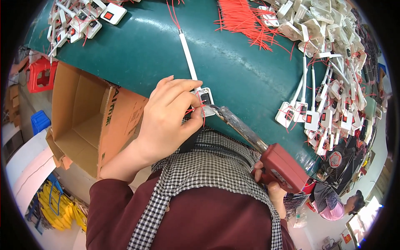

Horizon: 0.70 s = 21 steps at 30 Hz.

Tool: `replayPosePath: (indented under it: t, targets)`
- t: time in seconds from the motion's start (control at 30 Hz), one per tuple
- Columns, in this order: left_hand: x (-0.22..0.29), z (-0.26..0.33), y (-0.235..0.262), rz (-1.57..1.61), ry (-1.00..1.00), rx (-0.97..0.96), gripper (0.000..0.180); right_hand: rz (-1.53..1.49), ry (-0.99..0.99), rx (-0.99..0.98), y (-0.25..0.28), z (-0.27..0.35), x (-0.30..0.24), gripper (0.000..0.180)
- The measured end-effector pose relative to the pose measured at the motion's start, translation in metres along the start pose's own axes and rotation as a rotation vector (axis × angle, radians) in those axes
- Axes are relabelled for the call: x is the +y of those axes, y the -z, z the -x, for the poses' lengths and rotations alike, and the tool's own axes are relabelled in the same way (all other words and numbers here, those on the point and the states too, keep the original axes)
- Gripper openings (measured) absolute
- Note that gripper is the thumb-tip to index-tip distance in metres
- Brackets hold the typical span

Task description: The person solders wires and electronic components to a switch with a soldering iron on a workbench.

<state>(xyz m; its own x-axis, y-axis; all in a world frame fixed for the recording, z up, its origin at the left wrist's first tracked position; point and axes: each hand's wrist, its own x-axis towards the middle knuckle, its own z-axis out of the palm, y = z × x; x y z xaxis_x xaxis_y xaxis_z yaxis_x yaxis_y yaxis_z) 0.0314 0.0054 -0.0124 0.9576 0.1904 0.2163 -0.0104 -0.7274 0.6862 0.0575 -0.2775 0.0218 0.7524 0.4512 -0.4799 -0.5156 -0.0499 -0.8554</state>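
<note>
My left hand [168, 112] pinches a white plastic switch housing [208, 92] at the near edge of the green table. A black switch body and thin red wires show inside it. From the housing a white tube [188, 56] runs away from me, with red wires coming out of its far end. My right hand [268, 185] is wrapped round the dark red handle of a soldering gun [287, 168]. The gun's long metal barrel points up and left, its tip at the housing's right side. Whether the tip touches a contact cannot be made out.
Similar switch pieces with tubes lie at the far left [85, 23] and in a large pile on the right [333, 112]. Cut red wires [241, 18] and bare white housings [321, 25] lie at the back. Left of the table stands an open cardboard box [79, 116]; another person [333, 204] is at lower right.
</note>
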Motion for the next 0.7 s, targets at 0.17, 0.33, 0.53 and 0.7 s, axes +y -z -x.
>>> replayPosePath:
  t: [0.17, 0.33, 0.53, 0.7]
  targets:
    - [0.0025, 0.0015, -0.0027, -0.032, 0.016, 0.005, 0.014, -0.018, 0.034, -0.034, 0.0040, -0.0016, 0.0065, 0.094]
    - [0.0032, 0.0012, -0.0003, -0.051, 0.016, -0.002, 0.015, 0.000, 0.009, -0.042, 0.0060, -0.0006, 0.0038, 0.094]
    - [0.0050, 0.0008, -0.0003, -0.088, 0.005, -0.012, 0.016, 0.002, 0.028, -0.028, 0.0055, -0.0012, 0.0062, 0.094]
    - [0.0055, -0.0008, 0.0009, -0.111, -0.014, -0.022, 0.016, 0.027, -0.017, -0.030, 0.0047, -0.0029, 0.0031, 0.095]
